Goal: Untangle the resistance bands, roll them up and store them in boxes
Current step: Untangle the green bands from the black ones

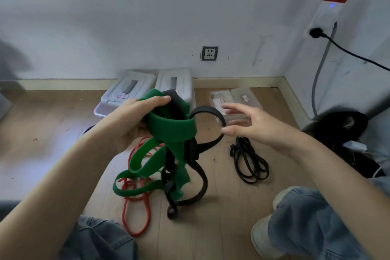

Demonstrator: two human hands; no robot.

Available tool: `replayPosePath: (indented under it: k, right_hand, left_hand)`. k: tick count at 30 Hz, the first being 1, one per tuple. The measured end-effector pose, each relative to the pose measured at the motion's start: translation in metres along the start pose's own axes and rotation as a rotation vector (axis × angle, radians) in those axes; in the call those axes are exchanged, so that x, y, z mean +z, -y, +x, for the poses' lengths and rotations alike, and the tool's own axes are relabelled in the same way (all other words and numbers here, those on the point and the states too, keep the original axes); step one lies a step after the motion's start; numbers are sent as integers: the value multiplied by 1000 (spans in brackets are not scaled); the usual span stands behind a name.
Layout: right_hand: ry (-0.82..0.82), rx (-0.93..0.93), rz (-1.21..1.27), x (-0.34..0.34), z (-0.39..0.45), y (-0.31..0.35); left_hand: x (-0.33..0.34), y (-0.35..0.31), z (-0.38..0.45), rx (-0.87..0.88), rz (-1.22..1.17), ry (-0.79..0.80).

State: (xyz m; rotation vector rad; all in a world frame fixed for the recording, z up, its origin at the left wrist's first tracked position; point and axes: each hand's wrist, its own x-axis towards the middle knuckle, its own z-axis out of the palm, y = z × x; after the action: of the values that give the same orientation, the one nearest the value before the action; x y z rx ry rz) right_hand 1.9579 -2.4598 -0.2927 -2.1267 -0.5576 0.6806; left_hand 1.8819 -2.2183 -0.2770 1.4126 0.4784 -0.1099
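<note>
So the left hand (135, 116) is up in front of the camera gripping a wide flat green rubber resistance band (172, 126), thumb lying along the top edge and the other fingers wrapped round behind it. That green band is knotted up with a flat black resistance band (191, 150), and the whole tangle hangs down from the hand to the wooden floor (221, 228). The right hand (251, 124) is just beside a loop of the black band that sticks out sideways, fingers spread wide; the thumb tip looks like it's touching the loop, but it's blurry so I can't swear to it. A thin red tube band (137, 207) lies on the floor under the tangle, and a thin black cord-like band (250, 160) sits coiled off to the right, apart from the rest. Back against the wall are two white lidded plastic boxes (147, 88) and two clear plastic boxes (234, 99).
</note>
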Motion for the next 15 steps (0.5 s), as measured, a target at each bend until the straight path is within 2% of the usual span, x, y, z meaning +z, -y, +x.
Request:
replayPosePath:
  k: [2,4,7,9,12,15]
  right_hand:
    - [90,-141,101,9,-5,12]
    - [92,-252,117,20,-6,22]
    - [-159,-394,203,21,-4,33]
    - [-245,-397,292,9,-5,39]
    - [-335,-277,593,4,-3,34]
    - [-439,-173,709,11,2,27]
  left_hand:
    - [5,-1,-2,-35,-123,27]
    - [8,-4,-3,-24,-203,111]
    - [3,-13,-3,4,-424,245]
    - [-1,-12,0,-25,-556,342]
    - [7,12,7,-90,-360,384]
    - [27,36,1,-102,107,574]
